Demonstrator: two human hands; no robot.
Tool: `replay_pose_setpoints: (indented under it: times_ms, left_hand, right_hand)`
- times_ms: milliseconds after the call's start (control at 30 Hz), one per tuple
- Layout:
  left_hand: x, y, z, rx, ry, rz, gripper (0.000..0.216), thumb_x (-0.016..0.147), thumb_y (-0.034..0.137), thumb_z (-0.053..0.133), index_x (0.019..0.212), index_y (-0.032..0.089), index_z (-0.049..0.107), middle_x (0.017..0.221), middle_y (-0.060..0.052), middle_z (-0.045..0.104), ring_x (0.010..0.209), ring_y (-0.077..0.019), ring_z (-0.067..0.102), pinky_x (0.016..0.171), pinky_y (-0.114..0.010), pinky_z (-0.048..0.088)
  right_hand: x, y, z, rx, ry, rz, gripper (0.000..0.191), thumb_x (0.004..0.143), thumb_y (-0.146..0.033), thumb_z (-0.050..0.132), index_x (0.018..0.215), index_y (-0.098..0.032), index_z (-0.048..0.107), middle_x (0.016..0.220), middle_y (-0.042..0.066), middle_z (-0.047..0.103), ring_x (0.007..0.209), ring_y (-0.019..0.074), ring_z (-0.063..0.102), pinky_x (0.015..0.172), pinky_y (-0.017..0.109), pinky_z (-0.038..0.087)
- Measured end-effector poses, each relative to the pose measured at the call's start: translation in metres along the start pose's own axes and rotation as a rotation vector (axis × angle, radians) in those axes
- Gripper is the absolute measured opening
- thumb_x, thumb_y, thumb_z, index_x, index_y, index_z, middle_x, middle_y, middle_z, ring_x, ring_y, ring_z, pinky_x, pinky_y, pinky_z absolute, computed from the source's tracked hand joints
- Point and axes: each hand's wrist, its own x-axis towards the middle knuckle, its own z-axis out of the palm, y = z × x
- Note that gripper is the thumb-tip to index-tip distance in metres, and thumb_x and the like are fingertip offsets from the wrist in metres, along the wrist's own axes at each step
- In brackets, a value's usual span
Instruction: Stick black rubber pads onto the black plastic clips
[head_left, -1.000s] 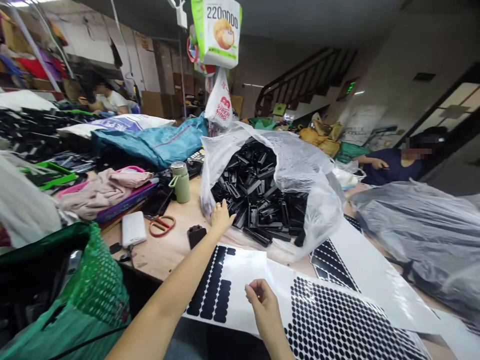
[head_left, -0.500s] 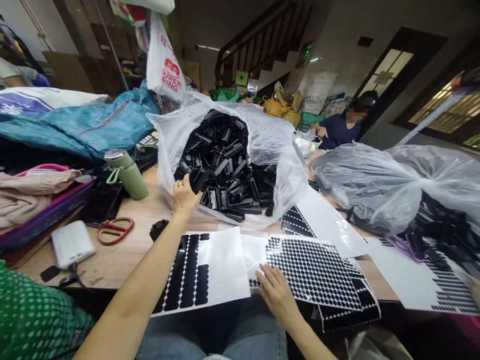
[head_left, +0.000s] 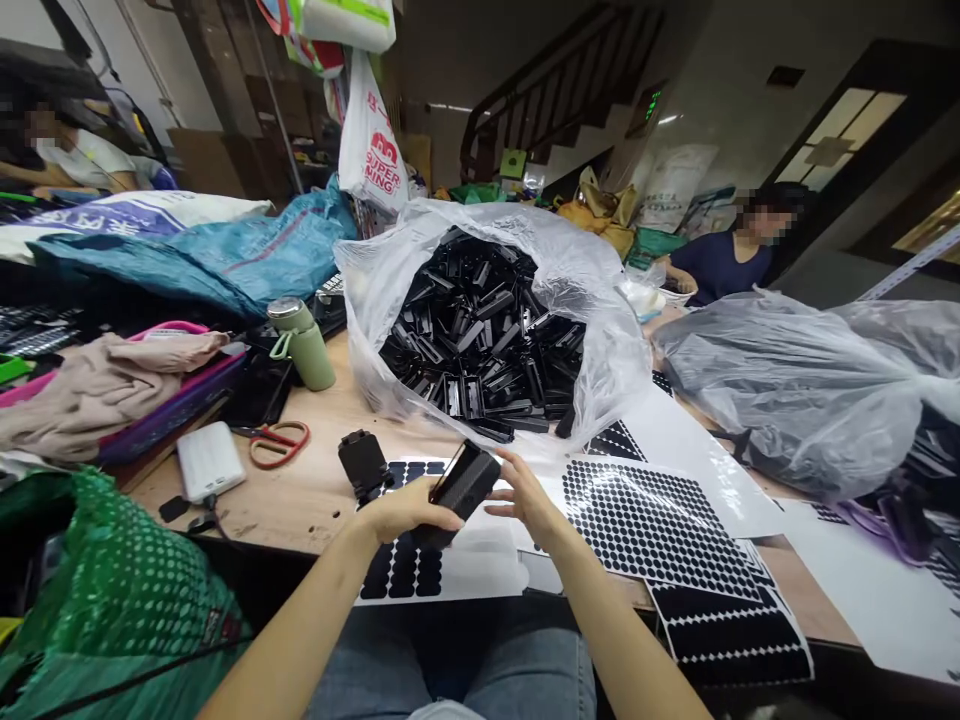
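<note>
My left hand (head_left: 409, 512) is closed around a black plastic part (head_left: 461, 487), held above the table's near edge. My right hand (head_left: 525, 495) touches the part's right end with pinched fingers. Under both hands lies a white sheet of black oval stickers (head_left: 401, 570). To its right lies a sheet of small round black dots (head_left: 660, 520). Behind stands an open clear plastic bag (head_left: 600, 300) heaped with black plastic parts (head_left: 487, 345). One more black part (head_left: 362, 462) stands alone on the wooden table (head_left: 300, 500).
A green bottle (head_left: 304, 345), red-handled scissors (head_left: 276, 443) and a white power bank (head_left: 208, 460) lie at the left. A green mesh bag (head_left: 112, 600) is at the near left. A tied grey bag (head_left: 802, 390) sits on the right. Two other people sit at the back.
My left hand has drawn a black part out of the bag and brought it toward me. My right hand has left the dot sheet and now meets the part.
</note>
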Motion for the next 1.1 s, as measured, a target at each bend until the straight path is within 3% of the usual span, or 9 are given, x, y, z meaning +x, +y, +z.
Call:
replay_pose_setpoints:
  times_ms: [133, 300, 400, 500, 633, 733, 900, 1033, 1100]
  left_hand:
    - [-0.007, -0.015, -0.005, 0.106, 0.025, 0.011, 0.051, 0.056, 0.026, 0.074, 0.104, 0.017, 0.06, 0.087, -0.004, 0.064, 0.074, -0.0194, 0.062, 0.065, -0.03, 0.051]
    - [-0.008, -0.026, -0.026, 0.328, 0.456, 0.211, 0.071, 0.07, 0.037, 0.063, 0.135, 0.023, 0.036, 0.124, -0.012, 0.05, 0.095, -0.0233, 0.058, 0.084, -0.037, 0.046]
    - [-0.009, -0.038, -0.029, 0.599, 0.527, 0.393, 0.063, 0.077, 0.04, 0.056, 0.135, 0.026, 0.036, 0.136, -0.011, 0.038, 0.117, -0.0261, 0.045, 0.098, -0.041, 0.035]
    - [-0.009, -0.05, -0.025, 0.783, 0.539, 0.497, 0.072, 0.071, 0.043, 0.064, 0.135, 0.03, 0.036, 0.141, -0.008, 0.032, 0.126, -0.0275, 0.034, 0.103, -0.042, 0.029]
    - [-0.005, -0.059, -0.026, 0.81, 0.618, 0.588, 0.045, 0.074, 0.036, 0.062, 0.117, 0.028, 0.055, 0.127, -0.007, 0.047, 0.114, -0.0236, 0.048, 0.099, -0.039, 0.036]
    - [-0.003, -0.058, -0.036, 0.642, 0.78, 0.639, 0.029, 0.075, 0.034, 0.061, 0.101, 0.02, 0.062, 0.109, -0.007, 0.057, 0.105, -0.0216, 0.054, 0.097, -0.038, 0.038]
    - [-0.009, -0.056, -0.048, 0.458, 0.847, 0.598, 0.035, 0.07, 0.037, 0.064, 0.1, 0.018, 0.061, 0.104, -0.006, 0.06, 0.101, -0.0209, 0.056, 0.093, -0.035, 0.04]
    - [-0.013, -0.058, -0.044, 0.366, 0.856, 0.542, 0.039, 0.069, 0.039, 0.065, 0.101, 0.018, 0.06, 0.1, -0.005, 0.062, 0.095, -0.0206, 0.058, 0.088, -0.033, 0.043]
    - [-0.014, -0.06, -0.042, 0.346, 0.875, 0.521, 0.04, 0.069, 0.04, 0.064, 0.102, 0.017, 0.06, 0.1, -0.006, 0.063, 0.095, -0.0213, 0.058, 0.087, -0.034, 0.044]
  right_hand:
    - [0.021, -0.005, 0.041, 0.066, -0.136, 0.119, 0.046, 0.059, -0.045, 0.071, 0.097, -0.021, 0.059, 0.082, 0.002, 0.062, 0.071, 0.0174, 0.06, 0.063, 0.036, 0.052]
    - [0.05, 0.024, 0.072, 0.132, 0.087, 0.18, 0.029, 0.057, -0.037, 0.07, 0.071, -0.017, 0.054, 0.059, -0.003, 0.054, 0.06, 0.0125, 0.053, 0.057, 0.029, 0.05]
    - [0.064, 0.036, 0.085, 0.158, 0.167, 0.199, 0.029, 0.06, -0.038, 0.066, 0.07, -0.019, 0.048, 0.056, -0.004, 0.051, 0.056, 0.0109, 0.051, 0.054, 0.025, 0.047]
    - [0.071, 0.04, 0.094, 0.167, 0.208, 0.204, 0.028, 0.063, -0.039, 0.065, 0.071, -0.019, 0.046, 0.054, -0.005, 0.05, 0.055, 0.0112, 0.051, 0.051, 0.023, 0.045]
    - [0.07, 0.037, 0.094, 0.129, 0.201, 0.169, 0.026, 0.074, -0.044, 0.053, 0.077, -0.019, 0.049, 0.063, -0.001, 0.056, 0.06, 0.0129, 0.056, 0.055, 0.024, 0.046]
    - [0.058, 0.039, 0.087, -0.151, 0.184, 0.074, 0.034, 0.085, -0.046, 0.033, 0.085, -0.018, 0.052, 0.079, 0.005, 0.06, 0.068, 0.0157, 0.06, 0.062, 0.028, 0.047]
    - [0.018, 0.057, 0.089, -0.58, 0.193, 0.004, 0.016, 0.067, -0.025, 0.065, 0.073, -0.014, 0.056, 0.086, 0.013, 0.059, 0.087, 0.0294, 0.057, 0.08, 0.039, 0.042]
    - [0.001, 0.069, 0.105, -1.032, 0.174, -0.033, 0.015, 0.074, -0.015, 0.057, 0.087, -0.008, 0.059, 0.095, 0.019, 0.058, 0.095, 0.0323, 0.055, 0.08, 0.039, 0.041]
    - [-0.001, 0.07, 0.11, -1.086, 0.176, -0.032, 0.017, 0.076, -0.013, 0.052, 0.091, -0.007, 0.059, 0.095, 0.019, 0.058, 0.094, 0.0316, 0.055, 0.079, 0.038, 0.042]
